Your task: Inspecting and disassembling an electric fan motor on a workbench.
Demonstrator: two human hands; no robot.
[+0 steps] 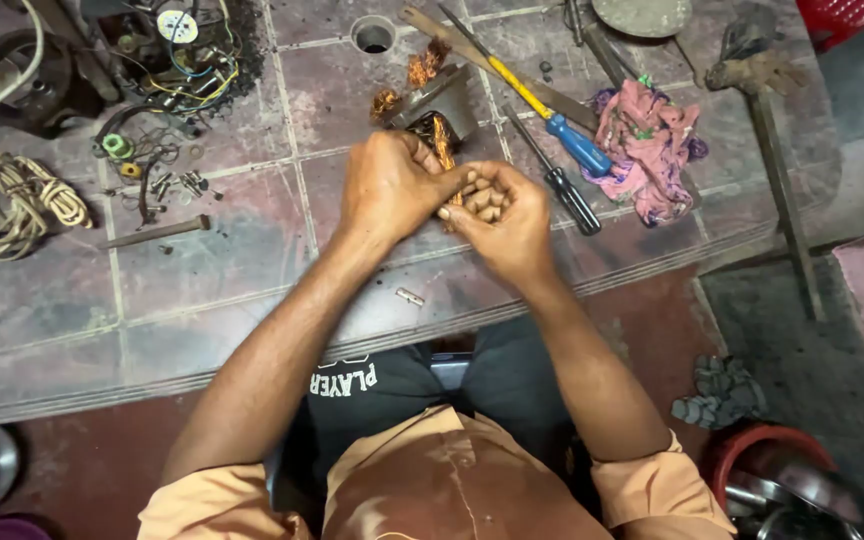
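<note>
From the head view, our fingers hide most of the copper wire bundle (444,150); its lower end is lost between them. Our left hand (389,185) and right hand (502,215) meet, both pinched shut on it, just before the grey motor part (447,100) on the tiled floor (232,270). A blue-handled screwdriver (577,145) lies right.
</note>
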